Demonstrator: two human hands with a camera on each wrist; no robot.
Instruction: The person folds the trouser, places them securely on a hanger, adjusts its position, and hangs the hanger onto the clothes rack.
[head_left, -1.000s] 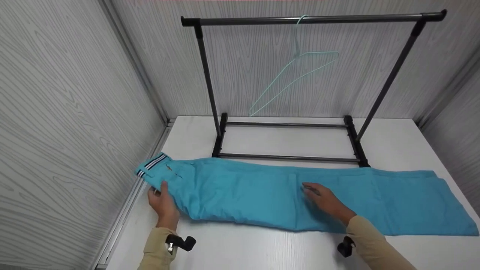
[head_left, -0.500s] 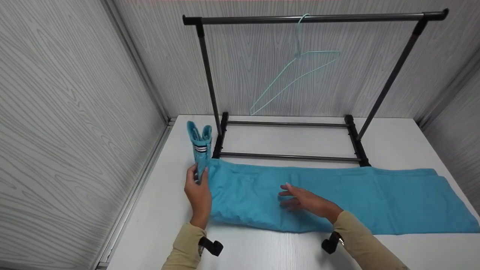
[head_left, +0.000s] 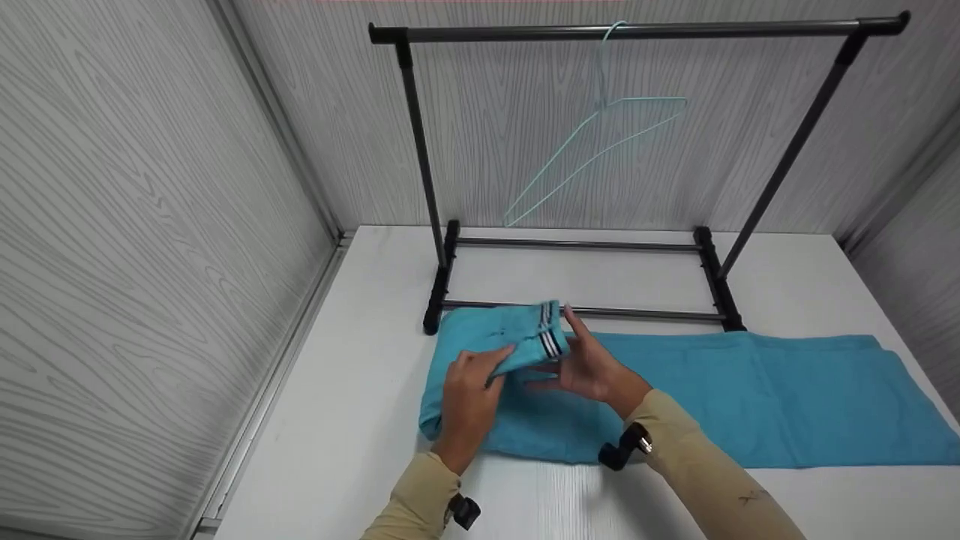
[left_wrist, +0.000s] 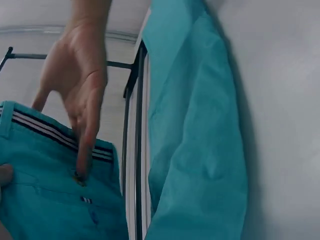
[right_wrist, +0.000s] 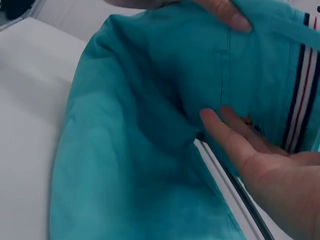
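Observation:
Turquoise trousers (head_left: 780, 397) lie lengthwise across the table, their waist end lifted and folded back toward the right. My left hand (head_left: 469, 390) grips the raised waist part, thumb on top. The waistband (head_left: 551, 330) has navy and white striped trim. Beside it is my right hand (head_left: 589, 367), thumb up and fingers extended beneath the waistband. In the right wrist view, the straight fingers of my right hand (right_wrist: 270, 160) reach against the cloth near a small embroidered mark (right_wrist: 247, 120). Only part of my left hand (right_wrist: 222, 10) shows there, over the fabric.
A black garment rack (head_left: 570, 33) stands behind the trousers, its lower bars just beyond them. From the top bar hangs a mint-green wire hanger (head_left: 555, 157). White table surface (head_left: 330, 420) shows left and in front. Grey wood-grain walls (head_left: 150, 225) enclose the sides and back.
My left hand has carried the waist end up and over to the right, folding the trousers back on themselves. My right hand has moved left to meet the waistband.

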